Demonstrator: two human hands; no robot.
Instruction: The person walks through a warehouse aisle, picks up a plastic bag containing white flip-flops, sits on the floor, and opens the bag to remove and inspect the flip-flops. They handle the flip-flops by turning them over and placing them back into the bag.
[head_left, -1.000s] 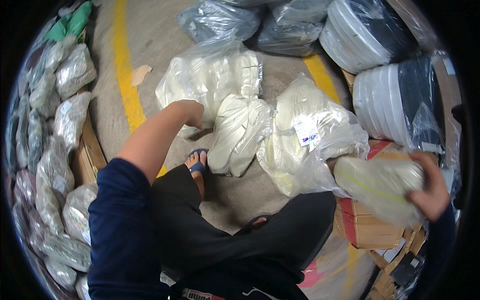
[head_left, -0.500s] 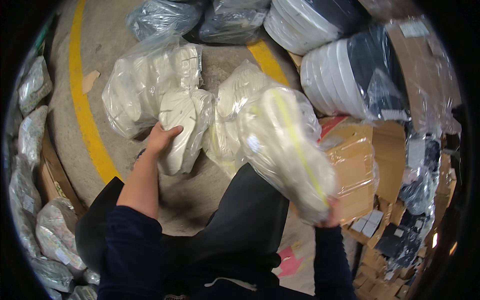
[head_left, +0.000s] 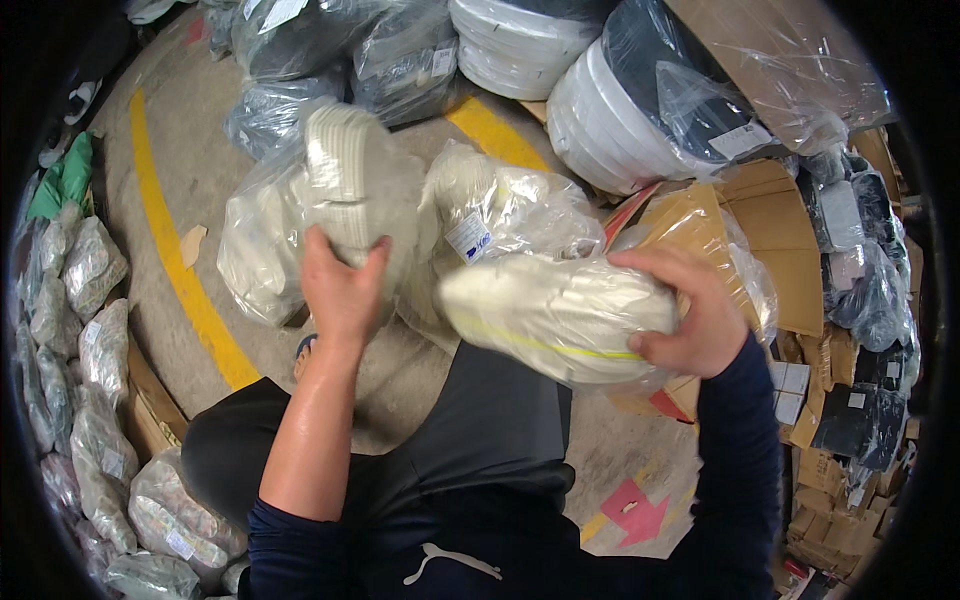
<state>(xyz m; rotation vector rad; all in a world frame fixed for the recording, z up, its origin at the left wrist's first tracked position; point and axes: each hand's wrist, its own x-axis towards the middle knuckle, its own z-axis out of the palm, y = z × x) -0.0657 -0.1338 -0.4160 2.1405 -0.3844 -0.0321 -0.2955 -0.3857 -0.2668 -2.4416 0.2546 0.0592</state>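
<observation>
Cream, sole-shaped pieces in clear plastic lie on the floor before me. My left hand [head_left: 342, 285] grips the lower end of a stack of cream soles [head_left: 338, 165], which stands tilted upward with its layered edges showing. My right hand [head_left: 695, 315] is closed round one end of a plastic-wrapped bundle of soles [head_left: 560, 315], thumb at the near side and fingers over the top. A yellow-green stripe runs along this bundle, held sideways over my right knee. Behind the stack sits a clear bag of soles [head_left: 255, 245]; another bag [head_left: 520, 210] with a white label lies beyond the bundle.
Wrapped white-and-black rolls [head_left: 640, 110] and dark bagged goods [head_left: 405, 60] stand at the back. To the right are an open cardboard box [head_left: 775, 240] and stacked packages. Bagged items [head_left: 105, 350] line the left side. A yellow line [head_left: 180, 260] crosses the concrete floor.
My left hand has lifted and tipped its stack of soles upward. My right hand has moved up and forward, turning the wrapped bundle from steeply slanted to nearly level.
</observation>
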